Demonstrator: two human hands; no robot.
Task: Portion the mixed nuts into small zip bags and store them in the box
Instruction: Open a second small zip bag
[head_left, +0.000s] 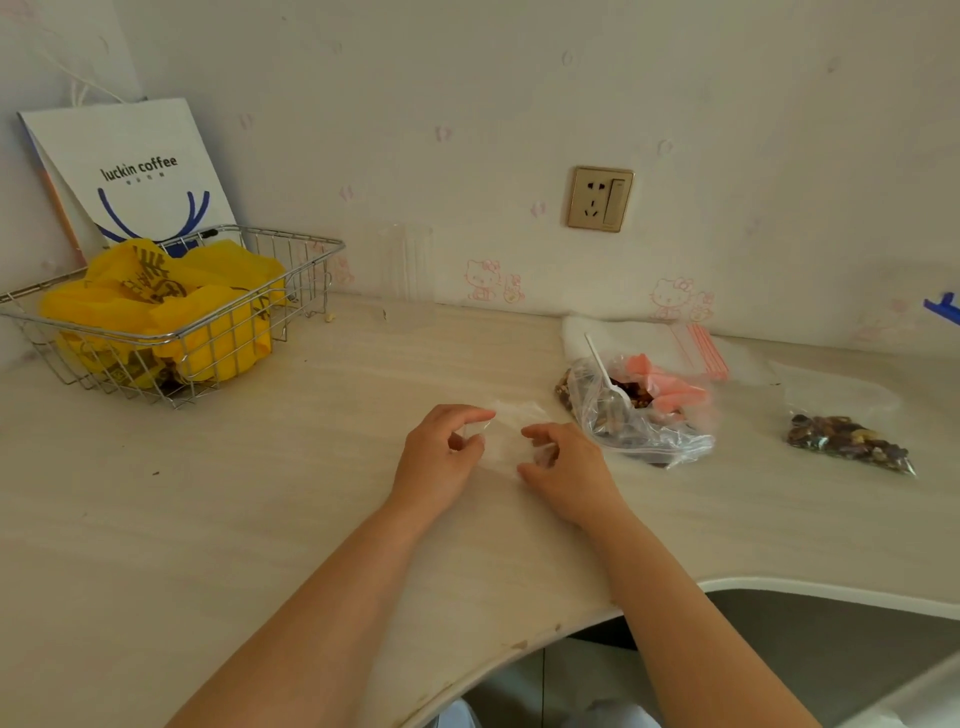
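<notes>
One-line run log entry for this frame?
step: opening empty zip bag | left hand: pinching bag | right hand: pinching bag | nut bag: open, spoon inside | filled bag: on table

Wire basket (171, 312) left, nut bag (639, 415) right.

Empty zip bag (506, 434) flat on desk (260, 493)

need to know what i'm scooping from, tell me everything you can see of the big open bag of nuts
The big bag of mixed nuts is clear, crinkled plastic with a red zip strip at its near edge. It lies slumped on the pale table, right of both hands, its mouth open. Brown mixed nuts fill part of it, and something pink shows beside them. A white plastic spoon stands in it, handle leaning up and back. Neither hand touches it.
</notes>
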